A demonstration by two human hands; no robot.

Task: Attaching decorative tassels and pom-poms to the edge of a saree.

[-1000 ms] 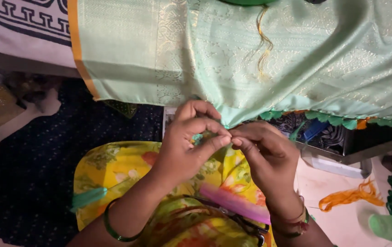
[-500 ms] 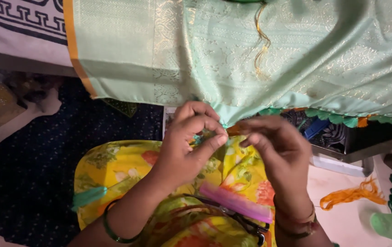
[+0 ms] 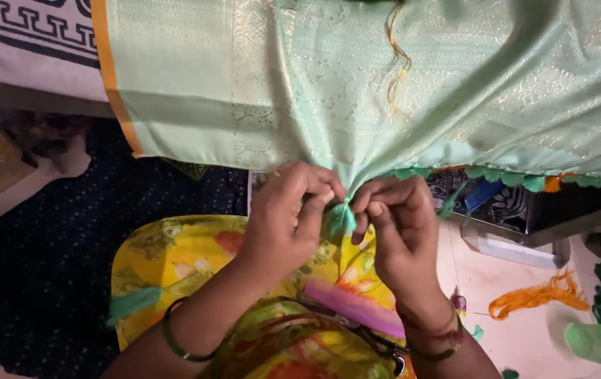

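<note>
left hand (image 3: 290,214) + right hand (image 3: 395,217) both pinching green tassel (image 3: 340,219) | hangs off mint cloth (image 3: 385,105) edge | soft, floppy, probably frays, so grip near the knot

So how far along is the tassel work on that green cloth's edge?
To the right, the hem of the pale green cloth already carries a row of green tassels. In hand now: the left hand and right hand pinch a green tassel at the edge between them. To the left, the hem up to the orange border looks bare, so roughly that stretch seems left.
</note>
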